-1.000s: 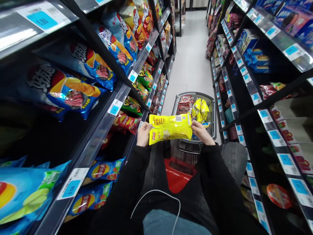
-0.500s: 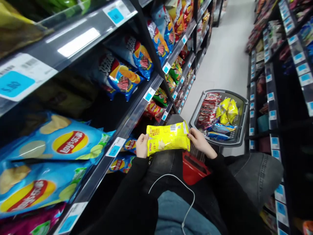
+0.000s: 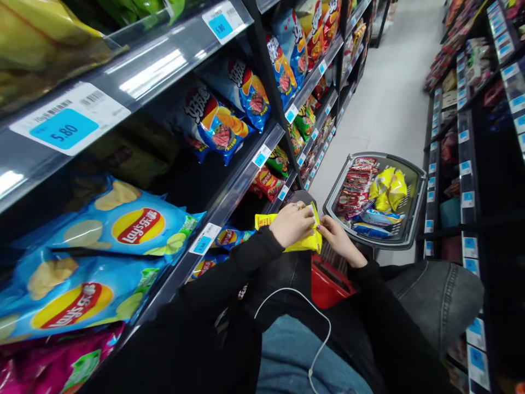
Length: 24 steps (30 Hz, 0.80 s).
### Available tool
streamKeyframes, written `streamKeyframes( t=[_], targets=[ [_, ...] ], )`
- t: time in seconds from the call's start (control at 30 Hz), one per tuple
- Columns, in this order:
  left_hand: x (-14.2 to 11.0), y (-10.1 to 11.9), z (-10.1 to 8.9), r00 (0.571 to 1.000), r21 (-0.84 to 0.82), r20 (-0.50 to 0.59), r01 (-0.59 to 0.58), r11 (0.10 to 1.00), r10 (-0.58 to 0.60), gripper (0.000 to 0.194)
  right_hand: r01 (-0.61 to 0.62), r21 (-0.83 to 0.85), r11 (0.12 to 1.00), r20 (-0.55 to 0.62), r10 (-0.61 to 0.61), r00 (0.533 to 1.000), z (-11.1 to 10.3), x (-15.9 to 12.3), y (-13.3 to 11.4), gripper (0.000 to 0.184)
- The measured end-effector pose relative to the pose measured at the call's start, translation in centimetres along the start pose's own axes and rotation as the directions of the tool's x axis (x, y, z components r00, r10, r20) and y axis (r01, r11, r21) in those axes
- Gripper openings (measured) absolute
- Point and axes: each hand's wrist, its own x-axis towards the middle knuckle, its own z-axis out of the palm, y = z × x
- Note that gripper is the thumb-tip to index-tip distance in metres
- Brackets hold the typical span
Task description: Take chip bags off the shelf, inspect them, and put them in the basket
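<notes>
Yellow bag (image 3: 303, 244) is up in front of the person, over the lap, near side of the basket and left of it. Both hands on it. Right hand (image 3: 337, 236) pinches the bag's right end edge. Left hand (image 3: 294, 223) lies across the front, fingers curled onto the bag close to the right end, almost meeting the right hand's fingertips; its thumb is hidden. Left end of the bag sticks out free past the left wrist. No opening visible in the wrapper; much of it is covered by the left hand.

Basket (image 3: 417, 205): dark rim, slotted walls, ahead of the right hand, low over the floor (image 3: 394, 93). Contents in three groups:
- red-and-white packets (image 3: 356, 189), piled along the left side
- yellow packs (image 3: 388, 189), bunched at the right
- blue packets (image 3: 377, 219), lying flat at the near end, below the yellow ones

Red plastic item (image 3: 328, 280) sits between the legs; can't tell what it is.

Left shelf (image 3: 233, 178): blue Lay's bags (image 3: 137, 225) stacked flat, magenta bag (image 3: 61, 361) under them, blue-and-orange chip bags (image 3: 223, 123) further along. Price label (image 3: 68, 130) on the upper rail reads 5.80.
</notes>
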Motion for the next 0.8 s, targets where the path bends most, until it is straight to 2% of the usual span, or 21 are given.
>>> streamKeyframes(
  t=[0.07,0.17,0.27,0.37,0.43,0.53,0.67,0.8],
  targets=[
    [1.1,0.7,0.3,0.997,0.079,0.079,0.006,0.997,-0.012,0.016,-0.018,0.096,0.995,0.021,0.016,1.000,0.0,-0.2,0.0,0.016],
    [1.4,1.2,0.2,0.986,0.142,0.167,-0.049,0.989,0.025,0.016,-0.029,0.196,0.980,0.044,0.021,0.999,-0.1,-0.4,-0.1,0.016],
    [1.1,1.0,0.2,0.994,0.164,0.104,-0.057,0.985,0.041,0.018,-0.008,0.213,0.977,0.027,0.002,1.000,-0.1,-0.4,-0.1,0.016],
    [0.8,0.6,0.6,0.999,0.154,-0.005,0.053,0.987,-0.052,0.022,0.027,0.168,0.985,0.019,-0.030,0.999,-0.2,-0.2,0.0,0.014],
    [0.6,0.6,1.0,0.993,0.127,-0.025,0.116,0.985,-0.114,0.023,0.049,0.115,0.992,0.026,-0.052,0.998,-0.2,-0.2,0.0,0.012],
    [0.7,0.8,1.4,0.989,0.097,-0.027,0.149,0.984,-0.148,0.022,0.035,0.016,0.999,-0.005,-0.035,0.999,-0.2,-0.2,-0.1,0.014],
    [1.2,0.9,1.9,0.988,0.029,0.016,0.151,0.988,-0.152,0.025,0.002,-0.148,0.989,-0.136,-0.022,0.990,0.2,-0.3,-0.3,0.023],
    [1.0,-0.3,1.8,0.991,-0.148,0.062,0.125,0.981,-0.117,0.019,0.020,-0.154,0.988,-0.221,-0.054,0.974,0.9,-0.4,-0.2,0.026]
  ],
)
